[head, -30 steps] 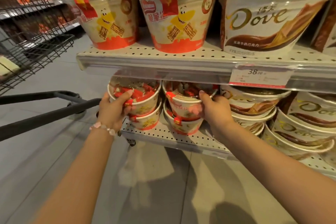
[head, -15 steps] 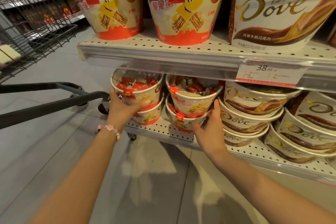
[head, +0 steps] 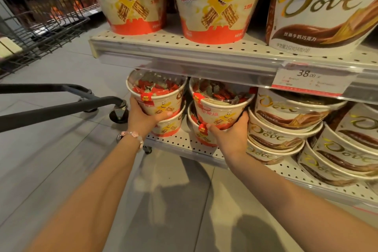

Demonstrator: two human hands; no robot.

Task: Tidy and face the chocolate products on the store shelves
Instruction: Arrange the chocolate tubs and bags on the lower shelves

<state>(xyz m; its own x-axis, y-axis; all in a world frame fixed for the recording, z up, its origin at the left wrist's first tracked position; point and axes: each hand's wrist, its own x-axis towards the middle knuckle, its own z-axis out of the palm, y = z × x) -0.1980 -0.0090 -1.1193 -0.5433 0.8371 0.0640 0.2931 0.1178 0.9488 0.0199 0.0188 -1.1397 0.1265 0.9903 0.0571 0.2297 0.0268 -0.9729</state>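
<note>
On the lower shelf [head: 180, 141] stand two stacks of red-and-cream wafer chocolate tubs with clear lids. My left hand [head: 141, 117] grips the base of the top left tub [head: 159, 96], thumb across its front, above a second tub [head: 169, 127]. My right hand [head: 231, 131] cups the underside of the top right tub [head: 218, 106], which leans forward over the tub below it [head: 201, 135]. To the right lie tilted stacks of white Dove tubs [head: 286, 112]. Larger wafer tubs [head: 214, 4] and a big Dove tub [head: 323, 12] stand on the upper shelf [head: 184, 51].
A price tag reading 38.00 [head: 308, 80] hangs on the upper shelf's front rail. A black shopping cart frame [head: 61, 106] with a wheel [head: 119, 115] stands left of the shelf end, its wire basket [head: 41, 14] higher up. Grey tiled floor [head: 61, 170] lies below.
Both hands have slid lower and now hold the top tubs from underneath. The view has moved closer to the shelf, and the right top tub leans further forward.
</note>
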